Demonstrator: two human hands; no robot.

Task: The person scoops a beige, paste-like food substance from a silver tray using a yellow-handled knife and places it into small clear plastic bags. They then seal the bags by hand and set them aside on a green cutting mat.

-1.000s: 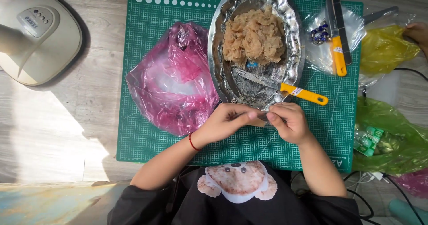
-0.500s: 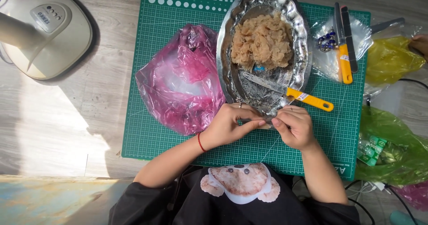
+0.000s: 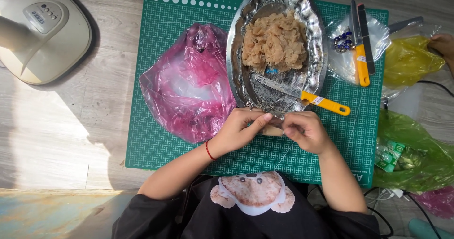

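Note:
My left hand [image 3: 241,130], with a red string bracelet at the wrist, and my right hand [image 3: 305,131] meet over the green cutting mat [image 3: 179,158], just below the silver oval tray [image 3: 236,59]. Between their fingertips they pinch a small beige piece [image 3: 273,129]. The tray holds a pile of beige shredded material [image 3: 274,42]. A yellow-handled knife [image 3: 326,103] lies with its blade in the tray and its handle over the rim. A thin thread runs across the mat from my hands.
A crumpled pink plastic bag [image 3: 189,87] lies left of the tray. Right of it are a clear bag with blue beads [image 3: 343,40], a yellow cutter [image 3: 362,64], a yellow bag [image 3: 409,59] and a green bag [image 3: 416,154]. A white appliance base [image 3: 42,30] stands top left. Another person's hand [image 3: 443,43] shows at the right edge.
My hands stay together on the small piece, fingers shifting slightly. The view has drifted, so everything sits a little further right in the frame.

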